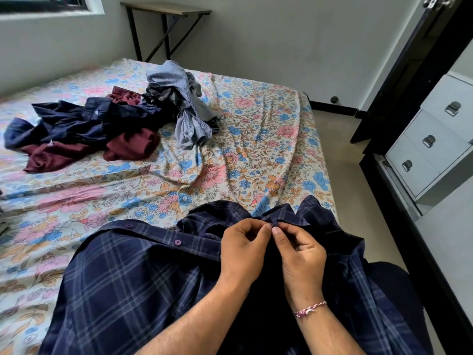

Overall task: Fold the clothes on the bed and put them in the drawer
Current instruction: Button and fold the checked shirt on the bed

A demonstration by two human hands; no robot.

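Note:
A dark blue checked shirt (133, 280) with purple buttons lies spread on the near part of the bed (256, 155), front side up. My left hand (243, 247) and my right hand (299, 254) meet near its collar, each pinching the front edge of the cloth between thumb and fingertip. A pink and white thread band circles my right wrist. Farther back on the floral sheet lies a loose heap of unfolded clothes: navy pieces (76, 121), maroon pieces (128, 147) and a grey-blue shirt (189, 108).
A white chest of drawers (435, 139) with metal cup handles stands at the right, all its drawers closed, beside a black door frame (409, 73). A strip of bare floor (353, 160) runs between bed and chest. A small folding table (166, 8) stands against the far wall.

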